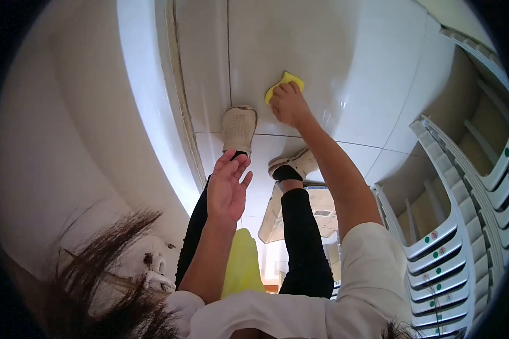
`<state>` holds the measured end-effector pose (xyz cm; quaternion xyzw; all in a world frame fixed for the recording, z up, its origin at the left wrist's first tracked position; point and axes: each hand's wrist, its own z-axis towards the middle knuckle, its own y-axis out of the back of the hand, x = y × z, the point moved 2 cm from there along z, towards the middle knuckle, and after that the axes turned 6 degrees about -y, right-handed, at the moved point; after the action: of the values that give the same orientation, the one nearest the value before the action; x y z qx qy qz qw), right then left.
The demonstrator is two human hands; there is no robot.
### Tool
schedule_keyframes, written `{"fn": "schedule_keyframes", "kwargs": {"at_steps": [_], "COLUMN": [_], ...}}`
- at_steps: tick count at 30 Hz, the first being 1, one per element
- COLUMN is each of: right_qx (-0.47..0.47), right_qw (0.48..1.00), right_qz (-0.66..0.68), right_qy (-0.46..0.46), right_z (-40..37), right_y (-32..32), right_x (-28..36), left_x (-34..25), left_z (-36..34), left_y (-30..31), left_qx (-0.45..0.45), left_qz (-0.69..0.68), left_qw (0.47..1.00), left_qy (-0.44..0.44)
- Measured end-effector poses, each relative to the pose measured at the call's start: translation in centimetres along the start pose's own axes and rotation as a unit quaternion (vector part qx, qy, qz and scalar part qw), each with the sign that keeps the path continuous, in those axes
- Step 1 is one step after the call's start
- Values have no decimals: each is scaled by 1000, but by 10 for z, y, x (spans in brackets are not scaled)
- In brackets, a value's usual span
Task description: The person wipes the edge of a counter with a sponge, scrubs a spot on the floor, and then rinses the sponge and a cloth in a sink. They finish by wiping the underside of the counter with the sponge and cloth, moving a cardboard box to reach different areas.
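Note:
My right hand (290, 105) reaches forward and presses a yellow cloth (292, 80) against the glossy tiled floor (322, 51), fingers bent over it. The cloth is folded or bunched, and its near part is hidden under the fingers. My left hand (228, 186) hangs in the air above my left leg, palm up, with its fingers loosely curled and apart. It holds nothing. Just beyond its fingertips is a beige perforated clog (239, 127) on my left foot.
Stacked white plastic chairs (441, 265) line the right side. A white wall (90, 113) and a floor-edge strip (181, 96) run along the left. The other clog (300, 164) stands near a cardboard box (272, 217). Something yellow-green (242, 265) lies between my legs.

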<state>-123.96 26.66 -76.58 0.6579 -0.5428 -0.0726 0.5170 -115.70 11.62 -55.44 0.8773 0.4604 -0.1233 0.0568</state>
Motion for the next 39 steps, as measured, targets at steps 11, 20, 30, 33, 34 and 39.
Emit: {"fn": "schedule_keyframes", "kwargs": {"at_steps": [11, 20, 30, 33, 34, 39], "right_qx": [-86, -313, -373, -418, -393, -183], "right_qw": [996, 893, 778, 812, 843, 937], "right_qz": [-18, 237, 207, 224, 216, 238], "right_qy": [9, -219, -461, -339, -298, -179], "right_z": [-13, -33, -22, -3, -8, -72], "right_y": [-28, 60, 23, -9, -23, -109], "right_x": [-32, -179, -172, -96, -74, 3], "left_x": [0, 8, 12, 11, 10, 9], "left_z": [1, 0, 3, 5, 6, 6], "left_y": [-1, -8, -14, -15, -17, -24], "left_qx": [9, 27, 29, 25, 25, 51], "left_qz": [-3, 1, 10, 19, 18, 16], "left_qw": [1000, 999, 999, 999, 999, 999], "left_qy": [1, 17, 21, 21, 16, 6]}}
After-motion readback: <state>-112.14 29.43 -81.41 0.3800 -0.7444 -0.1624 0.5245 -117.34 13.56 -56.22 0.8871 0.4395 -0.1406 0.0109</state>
